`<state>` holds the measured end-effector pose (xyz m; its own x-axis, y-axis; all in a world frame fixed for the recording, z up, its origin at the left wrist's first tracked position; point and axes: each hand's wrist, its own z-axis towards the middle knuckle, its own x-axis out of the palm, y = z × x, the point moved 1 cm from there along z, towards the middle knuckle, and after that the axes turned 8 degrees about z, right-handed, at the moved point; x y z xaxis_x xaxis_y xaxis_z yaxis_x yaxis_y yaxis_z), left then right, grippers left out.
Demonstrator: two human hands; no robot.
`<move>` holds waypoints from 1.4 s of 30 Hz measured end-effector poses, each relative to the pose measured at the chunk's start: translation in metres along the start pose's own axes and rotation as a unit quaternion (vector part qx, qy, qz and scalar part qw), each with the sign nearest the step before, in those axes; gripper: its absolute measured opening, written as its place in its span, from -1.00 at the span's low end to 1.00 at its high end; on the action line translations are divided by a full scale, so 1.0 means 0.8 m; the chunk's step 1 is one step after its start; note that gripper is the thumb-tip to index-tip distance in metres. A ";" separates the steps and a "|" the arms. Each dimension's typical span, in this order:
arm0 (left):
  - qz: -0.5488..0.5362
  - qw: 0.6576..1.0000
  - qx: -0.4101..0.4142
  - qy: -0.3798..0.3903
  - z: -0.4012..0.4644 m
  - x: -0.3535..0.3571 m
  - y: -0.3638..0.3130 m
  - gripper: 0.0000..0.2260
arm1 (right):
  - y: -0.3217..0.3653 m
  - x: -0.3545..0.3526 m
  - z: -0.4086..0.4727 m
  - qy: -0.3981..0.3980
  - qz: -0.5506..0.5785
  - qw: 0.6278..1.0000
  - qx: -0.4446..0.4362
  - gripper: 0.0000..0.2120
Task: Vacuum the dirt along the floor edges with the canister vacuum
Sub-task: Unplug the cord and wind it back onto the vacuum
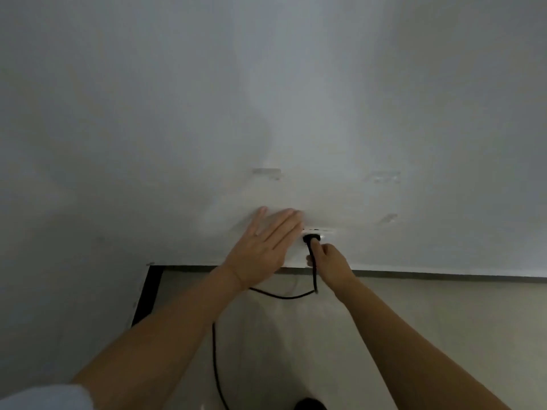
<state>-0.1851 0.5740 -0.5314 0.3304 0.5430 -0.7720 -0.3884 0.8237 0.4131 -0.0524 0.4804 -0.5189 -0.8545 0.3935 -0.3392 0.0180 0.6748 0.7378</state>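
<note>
Nearest the lens, at the bottom left corner, a pale sleeve (38, 398) covers the upper part of the left arm, and both bare forearms reach forward toward the wall (266, 99). Further left, a dark strip (148, 291) runs down where the wall meets the floor (444, 321). Moving right, the left hand (263, 247) lies flat, fingers straight and together, its grip released, pressed against the wall just beside the white socket (321, 232). A black cord (216, 350) trails from the bottom of the view up the floor, loops under the left wrist and rises to the black plug (312, 238), which sits at the socket. The right hand (328, 258) is clenched around the cord just below the plug.

The vacuum itself is out of view; only its cord shows. The plug lies directly ahead of the right hand, its long axis pointing into the wall, so any push or pull probably runs straight along that line. The right hand is nearer; the left likely steadies the plate.
</note>
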 end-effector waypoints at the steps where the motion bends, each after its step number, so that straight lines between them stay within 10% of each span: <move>1: 0.039 0.999 0.006 -0.014 -0.001 0.020 0.001 -0.53 | -0.004 0.007 0.009 0.006 0.086 0.996 0.005 -0.61; 9: 0.241 0.966 -0.005 -0.095 0.001 0.109 -0.007 -0.17 | -0.046 0.036 0.046 -0.012 0.246 0.967 -0.067 -0.64; 24: 0.243 0.970 -0.013 -0.018 -0.004 0.094 -0.008 0.11 | -0.092 0.034 -0.024 -0.045 0.336 0.939 -0.055 -0.64; 30: -0.058 0.993 -0.009 0.106 -0.007 -0.004 -0.015 -0.19 | -0.016 0.016 -0.084 -0.045 0.342 0.937 -0.050 -0.68; 31: -0.194 0.965 -0.054 0.167 -0.001 -0.034 -0.015 -0.29 | 0.000 0.013 -0.103 -0.040 0.352 0.934 -0.055 -0.71; 33: -0.474 0.793 -0.154 0.351 0.007 -0.100 -0.017 -0.50 | 0.037 0.005 -0.143 -0.038 0.350 0.934 -0.057 -0.78; 36: -0.602 0.606 -0.226 0.469 0.008 -0.203 -0.022 -0.67 | 0.089 -0.006 -0.209 -0.032 0.356 0.934 -0.030 -0.86; 42: -0.543 0.692 -0.263 0.396 0.039 -0.359 0.019 -0.81 | 0.188 -0.060 -0.354 -0.030 0.458 0.888 0.026 -0.87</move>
<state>-0.2592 0.4356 -0.2886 0.1797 -0.7816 -0.5974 -0.6091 0.3885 -0.6914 -0.1559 0.3860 -0.2265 -0.4402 0.8233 0.3583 0.7169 0.0820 0.6923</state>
